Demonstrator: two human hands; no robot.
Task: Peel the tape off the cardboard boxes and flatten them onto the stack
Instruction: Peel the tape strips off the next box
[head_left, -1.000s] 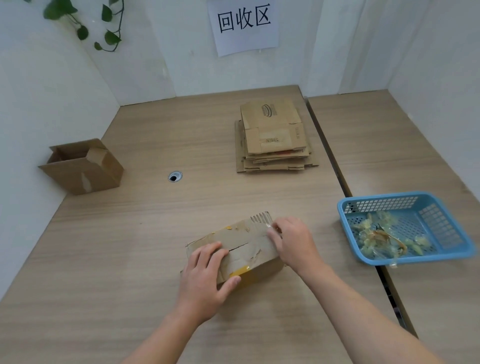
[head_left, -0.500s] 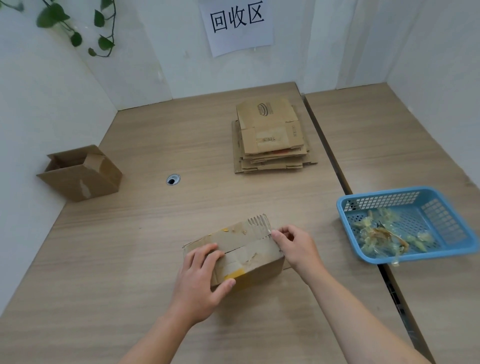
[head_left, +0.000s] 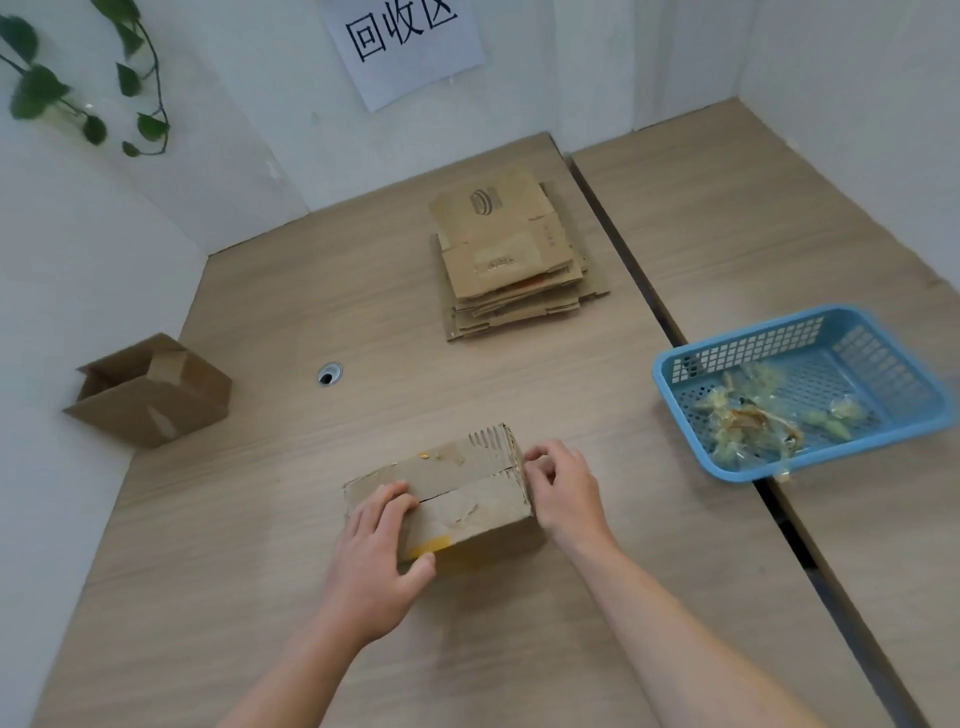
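Partly covered box (head_left: 467, 493) under left hand (head_left: 374, 566), grip clamped on it; right hand (head_left: 566, 493) grip at box end unclear.

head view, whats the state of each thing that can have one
taped box: closed, unflattened, torn tape residue on top
left hand: grips the taped box's left end
right hand: fingers curled at its right end; pinching tape unclear
open box: flaps open, on its side, unflattened
stack: flattened boxes
blue basket: holds tape scraps
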